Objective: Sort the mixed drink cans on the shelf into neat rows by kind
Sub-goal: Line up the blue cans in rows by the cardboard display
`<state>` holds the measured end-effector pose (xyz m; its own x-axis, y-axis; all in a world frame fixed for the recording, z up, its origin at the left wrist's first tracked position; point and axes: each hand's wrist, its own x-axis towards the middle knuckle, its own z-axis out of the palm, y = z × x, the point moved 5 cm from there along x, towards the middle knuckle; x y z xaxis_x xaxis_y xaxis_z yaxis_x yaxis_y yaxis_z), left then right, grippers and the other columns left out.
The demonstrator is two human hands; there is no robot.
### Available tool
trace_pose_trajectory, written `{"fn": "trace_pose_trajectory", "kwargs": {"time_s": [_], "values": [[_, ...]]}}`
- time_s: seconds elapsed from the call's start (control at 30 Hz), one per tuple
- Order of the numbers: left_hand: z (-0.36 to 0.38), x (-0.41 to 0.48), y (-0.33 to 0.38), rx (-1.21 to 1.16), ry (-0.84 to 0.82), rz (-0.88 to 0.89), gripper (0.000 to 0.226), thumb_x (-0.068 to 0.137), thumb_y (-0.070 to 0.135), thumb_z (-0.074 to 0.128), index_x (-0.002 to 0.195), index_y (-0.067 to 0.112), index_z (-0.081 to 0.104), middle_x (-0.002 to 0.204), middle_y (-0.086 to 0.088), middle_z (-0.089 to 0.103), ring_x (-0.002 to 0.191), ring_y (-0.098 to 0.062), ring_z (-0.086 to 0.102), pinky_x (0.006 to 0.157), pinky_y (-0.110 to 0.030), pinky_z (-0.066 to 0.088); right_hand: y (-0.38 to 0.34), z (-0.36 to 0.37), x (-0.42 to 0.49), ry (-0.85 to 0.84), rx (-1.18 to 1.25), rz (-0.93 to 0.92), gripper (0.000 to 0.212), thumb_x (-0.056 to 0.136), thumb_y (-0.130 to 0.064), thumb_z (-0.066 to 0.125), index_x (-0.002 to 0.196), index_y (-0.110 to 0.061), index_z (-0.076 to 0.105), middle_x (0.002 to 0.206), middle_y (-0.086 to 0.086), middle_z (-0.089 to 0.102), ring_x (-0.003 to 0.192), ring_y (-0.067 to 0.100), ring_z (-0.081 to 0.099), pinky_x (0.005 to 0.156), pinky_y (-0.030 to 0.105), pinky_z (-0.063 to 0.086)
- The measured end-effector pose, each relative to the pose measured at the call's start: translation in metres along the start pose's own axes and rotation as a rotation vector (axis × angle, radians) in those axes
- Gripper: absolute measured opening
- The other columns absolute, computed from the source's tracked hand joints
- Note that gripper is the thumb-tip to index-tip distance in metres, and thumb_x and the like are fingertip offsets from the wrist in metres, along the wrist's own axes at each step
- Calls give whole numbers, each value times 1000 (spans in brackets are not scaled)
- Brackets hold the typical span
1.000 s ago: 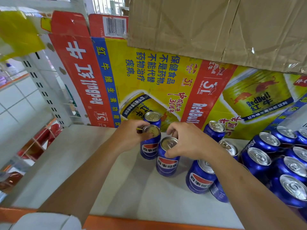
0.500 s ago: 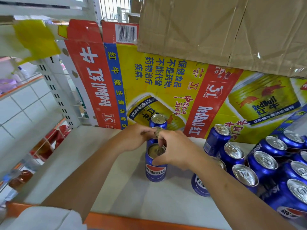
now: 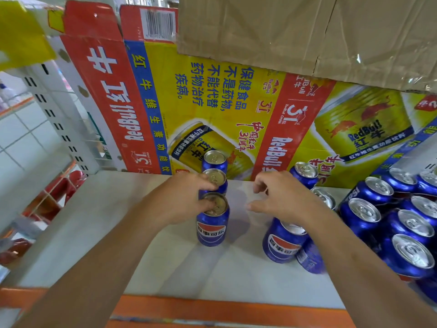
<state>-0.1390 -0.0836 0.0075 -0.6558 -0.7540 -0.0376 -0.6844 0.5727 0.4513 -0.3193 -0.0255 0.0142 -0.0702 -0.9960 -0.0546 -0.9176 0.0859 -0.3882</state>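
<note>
Three blue Pepsi cans stand in a row running front to back on the white shelf [image 3: 99, 221]: a back can [image 3: 214, 160], a middle can [image 3: 215, 178] and a front can [image 3: 212, 224]. My left hand [image 3: 184, 200] rests against the row's left side, one fingertip on the middle can's rim and the thumb on the front can's top. My right hand [image 3: 283, 197] hovers to the right of the row with loosely curled fingers, holding nothing. Below its wrist stand another Pepsi can [image 3: 282, 242] and a tilted one [image 3: 310, 258].
Several more Pepsi cans [image 3: 387, 216] crowd the shelf's right side, and one [image 3: 305, 172] stands by the back. A flattened Red Bull carton [image 3: 212, 98] lines the back, under a brown cardboard box [image 3: 307, 31]. An orange strip [image 3: 212, 308] edges the front.
My right hand has let go of the front can and drawn off to the right. The can now stands in line with the two behind it. My left hand stays on the row.
</note>
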Motion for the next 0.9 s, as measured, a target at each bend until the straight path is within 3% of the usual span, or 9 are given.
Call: {"fn": "trace_pose_trajectory", "kwargs": {"time_s": [0.1,0.2,0.33,0.43,0.57,0.77,0.9], "values": [[1,-2,16,80,-3,-23,43,80,47,70,121,34,64,127,7,60,111,-12,55,90,-31,50,13,1,-6,-22,-65,43,31,75,-45,75,87,-26,54,92,-5,57,84,15,55,73,36,52],[8,-3,29,226,-60,-37,58,76,54,71,128,34,57,129,6,52,114,-16,51,93,-32,48,24,2,-13,-101,-111,74,34,75,-48,74,91,-25,55,95,-5,58,87,16,56,76,36,52],[13,-3,32,207,-45,-72,54,77,38,75,127,33,55,123,5,42,108,-15,48,90,-28,45,32,2,-25,-190,-69,66,50,71,-49,78,109,-22,58,99,-7,58,88,12,58,73,27,52],[9,-2,33,203,-22,-90,43,77,33,76,117,31,58,105,10,41,91,-10,45,74,-21,42,37,-1,-33,-216,-91,49,58,70,-51,79,115,-22,56,104,-6,59,90,12,57,69,22,49],[4,-2,37,212,-14,-109,39,74,32,78,110,30,62,104,7,54,84,-9,49,57,-15,34,39,-8,-40,-210,-114,14,49,69,-48,80,103,-25,54,95,-8,56,82,9,54,57,18,41],[7,-2,43,254,-3,-107,45,75,33,77,117,28,61,112,6,56,89,-8,45,59,-11,30,29,-4,-29,-64,-10,-74,38,69,-41,79,96,-22,59,94,-5,64,82,12,60,63,24,49],[7,0,42,266,-11,-124,47,76,36,77,119,26,62,108,7,54,89,-8,45,59,-12,31,34,2,-25,-77,81,-97,33,70,-42,77,93,-26,62,95,-8,64,85,10,60,72,29,55]]}}
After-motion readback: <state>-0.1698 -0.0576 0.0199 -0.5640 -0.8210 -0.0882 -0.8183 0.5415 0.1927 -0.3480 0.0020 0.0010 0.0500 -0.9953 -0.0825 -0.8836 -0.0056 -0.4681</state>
